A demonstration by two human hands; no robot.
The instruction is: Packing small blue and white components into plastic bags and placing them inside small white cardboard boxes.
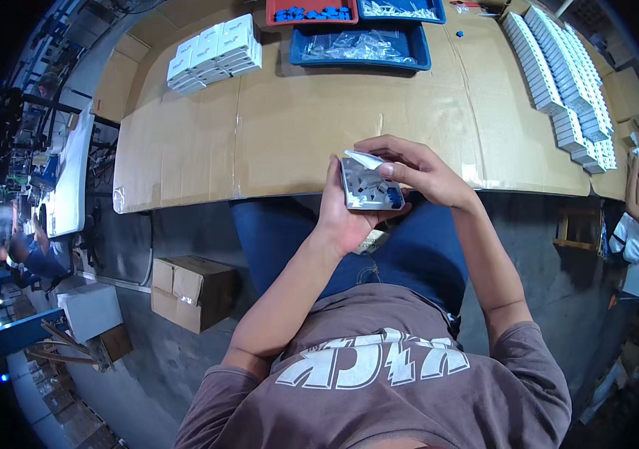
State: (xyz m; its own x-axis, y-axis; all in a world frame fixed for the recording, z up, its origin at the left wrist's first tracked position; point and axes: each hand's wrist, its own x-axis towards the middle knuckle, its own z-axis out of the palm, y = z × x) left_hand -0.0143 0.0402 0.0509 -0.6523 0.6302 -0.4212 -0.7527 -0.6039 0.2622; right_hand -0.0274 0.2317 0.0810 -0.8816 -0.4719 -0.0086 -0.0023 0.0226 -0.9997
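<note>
Hold the shallow, square, grey plastic-looking box (347, 187) level, left hand (343, 223) clamped around it; right hand (433, 177), pinching the thin white papery sheet (364, 159), should avoid creasing

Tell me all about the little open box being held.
The box is small, shallow and squarish, pale grey, its material unclear, its open side facing the camera. A blue piece sits in its lower right corner beside small indistinct parts. The left hand cradles it from the left and below; the right hand holds a thin white piece at its top edge, perhaps a flap. It is held at the near edge of the table.
</note>
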